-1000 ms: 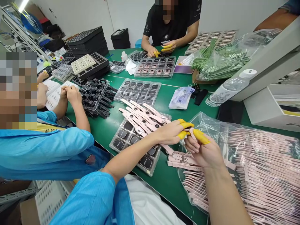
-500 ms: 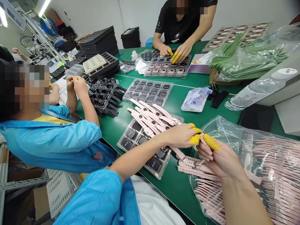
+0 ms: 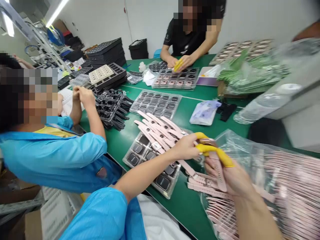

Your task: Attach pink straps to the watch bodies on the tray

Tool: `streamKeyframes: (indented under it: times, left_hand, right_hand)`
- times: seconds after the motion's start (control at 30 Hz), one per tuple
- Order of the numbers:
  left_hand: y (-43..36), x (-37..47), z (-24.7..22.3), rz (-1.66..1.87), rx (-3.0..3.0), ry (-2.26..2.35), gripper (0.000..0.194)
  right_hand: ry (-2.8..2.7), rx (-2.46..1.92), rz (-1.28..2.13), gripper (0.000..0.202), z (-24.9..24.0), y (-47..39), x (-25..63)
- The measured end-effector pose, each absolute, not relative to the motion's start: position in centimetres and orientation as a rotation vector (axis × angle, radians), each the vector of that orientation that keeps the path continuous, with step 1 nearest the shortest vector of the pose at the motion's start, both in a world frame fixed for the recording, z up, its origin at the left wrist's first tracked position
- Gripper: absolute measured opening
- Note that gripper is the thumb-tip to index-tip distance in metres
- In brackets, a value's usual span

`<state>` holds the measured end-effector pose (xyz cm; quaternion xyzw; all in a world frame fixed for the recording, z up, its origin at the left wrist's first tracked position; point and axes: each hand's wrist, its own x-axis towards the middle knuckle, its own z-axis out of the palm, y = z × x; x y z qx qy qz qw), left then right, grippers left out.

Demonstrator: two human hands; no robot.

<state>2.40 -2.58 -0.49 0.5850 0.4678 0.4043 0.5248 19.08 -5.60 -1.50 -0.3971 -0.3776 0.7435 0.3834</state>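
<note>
Several pink-strapped watches (image 3: 158,133) partly hide the tray (image 3: 167,192) beside the left hand (image 3: 189,146).

Watches (image 3: 161,136) lie on the near tray (image 3: 148,176) (far end). From that tray: second tray (image 3: 176,107) at 12 o'clock, bottle (image 3: 267,105) at 2, strap bag (image 3: 232,141) at 3.

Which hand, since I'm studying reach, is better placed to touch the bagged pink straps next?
Probably the right hand: it's nearer the bagged pink straps than the left hand, though it holds a strap.
</note>
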Motion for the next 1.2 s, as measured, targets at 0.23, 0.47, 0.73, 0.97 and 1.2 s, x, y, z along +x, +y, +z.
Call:
streamKeyframes:
  times: [0.23,0.47,0.73,0.97,1.2]
  left_hand:
    - [-0.9,1.4,0.2,1.486,0.797,1.091,0.063]
    - [-1.2,1.1,0.9,1.576,0.803,1.096,0.059]
    - [-1.1,1.3,0.6,1.432,0.853,1.061,0.061]
    - [-0.7,0.4,1.1,1.579,0.782,1.125,0.057]
    - [0.3,-1.3,0.8,1.652,0.735,1.209,0.041]
  right_hand:
    - [-1.025,-1.09,2.072,0.055,-1.2,-5.4,19.3]
    - [-1.116,-1.122,2.103,0.053,-1.4,-5.3,19.9]
    - [-1.171,-1.189,2.014,0.054,-1.4,-4.8,19.9]
    - [-1.19,-1.145,2.043,0.055,-1.2,-5.0,20.0]
    - [-1.132,-1.16,1.858,0.051,-1.6,-4.4,20.1]
